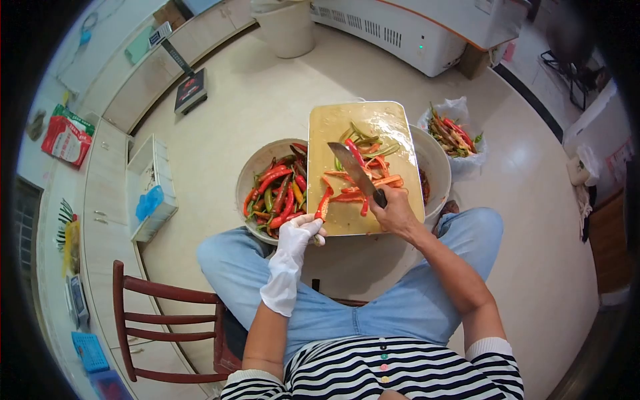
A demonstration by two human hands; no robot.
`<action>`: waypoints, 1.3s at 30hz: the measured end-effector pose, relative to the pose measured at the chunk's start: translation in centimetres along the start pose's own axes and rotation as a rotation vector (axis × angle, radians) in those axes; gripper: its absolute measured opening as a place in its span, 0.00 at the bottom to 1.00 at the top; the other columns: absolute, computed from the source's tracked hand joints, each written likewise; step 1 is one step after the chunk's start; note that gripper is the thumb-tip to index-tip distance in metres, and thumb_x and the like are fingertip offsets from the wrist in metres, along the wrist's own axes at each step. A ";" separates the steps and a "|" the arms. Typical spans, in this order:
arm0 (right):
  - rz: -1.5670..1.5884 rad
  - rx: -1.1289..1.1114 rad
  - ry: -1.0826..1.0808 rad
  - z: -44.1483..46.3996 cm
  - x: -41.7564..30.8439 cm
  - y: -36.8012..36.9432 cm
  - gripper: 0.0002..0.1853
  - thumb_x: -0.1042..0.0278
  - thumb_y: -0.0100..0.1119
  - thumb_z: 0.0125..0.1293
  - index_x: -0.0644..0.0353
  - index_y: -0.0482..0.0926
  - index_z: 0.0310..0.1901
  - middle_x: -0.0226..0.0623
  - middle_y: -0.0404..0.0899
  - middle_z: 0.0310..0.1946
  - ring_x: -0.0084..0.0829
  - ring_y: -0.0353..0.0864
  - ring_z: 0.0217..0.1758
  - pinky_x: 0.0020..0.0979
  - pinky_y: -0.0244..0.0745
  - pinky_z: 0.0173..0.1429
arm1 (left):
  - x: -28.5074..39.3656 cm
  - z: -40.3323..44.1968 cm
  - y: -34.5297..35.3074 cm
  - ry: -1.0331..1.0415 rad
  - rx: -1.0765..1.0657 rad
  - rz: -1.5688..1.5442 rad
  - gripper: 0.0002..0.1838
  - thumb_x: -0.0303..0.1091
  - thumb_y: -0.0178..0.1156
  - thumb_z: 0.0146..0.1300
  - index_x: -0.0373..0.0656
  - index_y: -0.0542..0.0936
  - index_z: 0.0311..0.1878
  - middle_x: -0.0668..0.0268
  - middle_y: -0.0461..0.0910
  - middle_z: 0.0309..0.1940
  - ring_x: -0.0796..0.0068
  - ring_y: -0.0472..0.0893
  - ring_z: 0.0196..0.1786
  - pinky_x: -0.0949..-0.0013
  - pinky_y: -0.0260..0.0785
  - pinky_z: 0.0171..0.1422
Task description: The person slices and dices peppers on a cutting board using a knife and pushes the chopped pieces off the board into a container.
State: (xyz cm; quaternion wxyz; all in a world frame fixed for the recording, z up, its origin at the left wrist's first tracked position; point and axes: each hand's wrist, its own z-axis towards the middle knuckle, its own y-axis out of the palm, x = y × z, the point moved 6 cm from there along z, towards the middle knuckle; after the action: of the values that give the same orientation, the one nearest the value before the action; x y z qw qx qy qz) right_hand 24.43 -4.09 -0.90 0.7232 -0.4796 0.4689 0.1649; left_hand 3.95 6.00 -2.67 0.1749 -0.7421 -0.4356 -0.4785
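Observation:
My left hand (pixel 303 235), in a white glove, pinches a cut red pepper piece (pixel 325 203) at the lower left edge of the yellow cutting board (pixel 327 133). My bare right hand (pixel 398 212) is wrapped round the black handle of a knife (pixel 353 169), its blade pointing up and left over the board. Under and beside the blade lie red and orange pepper pieces (pixel 387 180) and green strips (pixel 363 137). Left of the board, a round tub (pixel 248 175) holds whole red, green and dark peppers (pixel 280 190). Another tub (pixel 437 160) stands partly hidden beneath the board's right side.
A plastic bag (pixel 460 110) of peppers and stems stands right of the tubs. At the left are a wooden chair (pixel 170 319), a white crate (pixel 163 193) and a floor scale (pixel 192 92). A bin (pixel 285 30) and a white appliance (pixel 400 30) stand ahead.

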 end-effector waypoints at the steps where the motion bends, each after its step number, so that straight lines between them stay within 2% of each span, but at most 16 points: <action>1: 0.000 0.000 -0.001 0.0 0.0 0.3 0.12 0.67 0.59 0.56 0.69 0.71 0.26 0.48 0.71 0.17 0.43 0.73 0.20 0.40 0.66 0.28 | -0.5 0.3 -0.1 -0.032 0.015 0.040 0.18 0.29 0.58 0.61 0.29 0.72 0.51 0.63 0.78 0.25 0.78 0.75 0.21 0.78 0.68 0.28; 3: 0.114 -0.054 -0.003 0.0 0.0 1.4 0.15 0.62 0.60 0.56 0.69 0.72 0.28 0.46 0.69 0.16 0.38 0.70 0.20 0.39 0.65 0.28 | -1.2 0.7 -0.1 -0.064 0.028 0.084 0.17 0.29 0.58 0.61 0.29 0.72 0.51 0.63 0.79 0.25 0.78 0.76 0.22 0.78 0.69 0.28; 5: 0.110 -0.104 0.000 -0.3 -0.5 1.8 0.17 0.60 0.60 0.56 0.70 0.72 0.28 0.46 0.69 0.17 0.38 0.70 0.20 0.39 0.65 0.29 | -1.6 0.8 0.1 -0.078 0.022 0.149 0.14 0.31 0.57 0.63 0.31 0.75 0.48 0.62 0.80 0.25 0.77 0.78 0.22 0.78 0.69 0.24; 9: 0.050 -0.271 0.039 -0.5 -1.7 2.2 0.17 0.59 0.56 0.58 0.70 0.72 0.29 0.47 0.71 0.18 0.39 0.71 0.22 0.41 0.67 0.31 | -2.8 0.9 -0.2 -0.142 -0.085 0.141 0.13 0.33 0.55 0.64 0.33 0.75 0.46 0.62 0.81 0.27 0.77 0.78 0.24 0.77 0.70 0.27; 11: 0.042 -0.306 0.033 -0.4 -1.6 2.7 0.16 0.60 0.55 0.58 0.70 0.72 0.29 0.47 0.71 0.18 0.40 0.72 0.22 0.41 0.67 0.32 | -3.8 0.6 -0.1 -0.267 -0.147 -0.044 0.12 0.35 0.54 0.65 0.36 0.75 0.43 0.63 0.80 0.28 0.77 0.79 0.27 0.74 0.71 0.31; 14: 0.087 -0.416 0.113 -0.5 -1.5 3.2 0.14 0.64 0.51 0.59 0.71 0.71 0.27 0.46 0.71 0.15 0.39 0.73 0.18 0.40 0.69 0.27 | -5.1 0.6 0.0 -0.398 -0.228 -0.202 0.11 0.38 0.55 0.65 0.40 0.76 0.41 0.69 0.78 0.27 0.80 0.77 0.29 0.74 0.70 0.34; 16: 0.158 -0.443 0.274 -0.7 -1.4 3.3 0.14 0.66 0.49 0.59 0.70 0.70 0.24 0.43 0.71 0.12 0.35 0.73 0.12 0.37 0.68 0.18 | -5.5 0.5 -0.1 -0.405 -0.203 -0.250 0.11 0.39 0.55 0.65 0.41 0.77 0.40 0.71 0.78 0.26 0.80 0.76 0.27 0.75 0.69 0.34; 17: 0.158 -0.443 0.275 -0.8 -1.3 3.4 0.14 0.66 0.49 0.59 0.70 0.70 0.24 0.43 0.71 0.12 0.35 0.73 0.12 0.37 0.68 0.18 | -5.7 0.4 -0.1 -0.411 -0.178 -0.299 0.10 0.39 0.56 0.65 0.42 0.77 0.40 0.73 0.77 0.25 0.81 0.75 0.26 0.75 0.68 0.34; 19: 0.249 -0.411 0.305 -0.7 -0.8 3.6 0.12 0.68 0.47 0.59 0.69 0.68 0.24 0.40 0.71 0.12 0.31 0.71 0.09 0.33 0.66 0.13 | -5.6 0.4 -0.2 -0.408 -0.193 -0.338 0.10 0.39 0.56 0.65 0.42 0.77 0.39 0.73 0.77 0.24 0.82 0.74 0.25 0.75 0.67 0.33; 24: 0.386 -0.417 0.452 -0.4 1.8 4.5 0.13 0.64 0.50 0.65 0.65 0.64 0.30 0.34 0.68 0.16 0.24 0.70 0.13 0.28 0.66 0.14 | -2.6 -1.7 0.2 -0.344 -0.180 -0.392 0.09 0.38 0.56 0.64 0.42 0.77 0.37 0.73 0.76 0.23 0.81 0.71 0.22 0.75 0.64 0.30; 26: 0.455 -0.445 0.511 -0.5 2.6 5.0 0.13 0.63 0.50 0.65 0.65 0.64 0.31 0.34 0.68 0.18 0.23 0.69 0.14 0.27 0.66 0.15 | -0.5 -2.9 0.5 -0.238 -0.287 -0.441 0.10 0.37 0.54 0.66 0.40 0.77 0.37 0.68 0.76 0.22 0.78 0.72 0.22 0.75 0.67 0.31; 29: 0.509 -0.420 0.540 -0.8 1.9 4.6 0.13 0.63 0.51 0.65 0.63 0.65 0.30 0.32 0.67 0.18 0.22 0.68 0.15 0.27 0.66 0.15 | 2.1 -4.3 0.8 -0.120 -0.237 -0.394 0.10 0.36 0.53 0.66 0.38 0.76 0.36 0.67 0.77 0.22 0.77 0.72 0.22 0.74 0.66 0.30; 32: 0.533 -0.362 0.485 -1.2 1.2 4.4 0.13 0.62 0.52 0.65 0.64 0.66 0.31 0.32 0.68 0.18 0.22 0.68 0.14 0.27 0.66 0.14 | 2.4 -3.2 0.6 -0.019 -0.184 -0.293 0.08 0.37 0.56 0.64 0.42 0.77 0.36 0.70 0.76 0.23 0.80 0.71 0.23 0.75 0.64 0.30; 35: 0.110 0.057 -0.085 -0.9 -1.1 1.7 0.12 0.67 0.55 0.60 0.67 0.67 0.27 0.40 0.67 0.15 0.32 0.68 0.15 0.33 0.65 0.24 | 1.1 -0.8 0.6 -0.014 -0.053 -0.132 0.09 0.37 0.57 0.63 0.41 0.76 0.35 0.70 0.75 0.23 0.83 0.68 0.21 0.79 0.60 0.26; 38: 0.077 0.022 -0.248 -1.9 -3.4 0.2 0.11 0.67 0.57 0.59 0.65 0.68 0.28 0.43 0.70 0.16 0.39 0.72 0.17 0.35 0.67 0.24 | -0.3 1.3 0.9 0.011 0.037 0.056 0.14 0.43 0.60 0.61 0.41 0.79 0.27 0.71 0.74 0.15 0.85 0.67 0.15 0.80 0.58 0.20; 39: 0.013 0.047 -0.409 -2.4 -4.3 -0.1 0.11 0.67 0.60 0.56 0.62 0.68 0.29 0.44 0.72 0.17 0.44 0.75 0.20 0.37 0.69 0.24 | -0.7 1.8 1.2 -0.035 0.076 0.035 0.15 0.41 0.61 0.59 0.41 0.80 0.22 0.72 0.70 0.11 0.83 0.66 0.14 0.78 0.56 0.19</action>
State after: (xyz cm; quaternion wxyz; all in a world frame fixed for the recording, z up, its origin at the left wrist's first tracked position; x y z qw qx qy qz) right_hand 21.07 -5.26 2.55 0.8133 -0.4158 0.3192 0.2526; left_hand 5.81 6.19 -3.95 0.2037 -0.7506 -0.4434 -0.4455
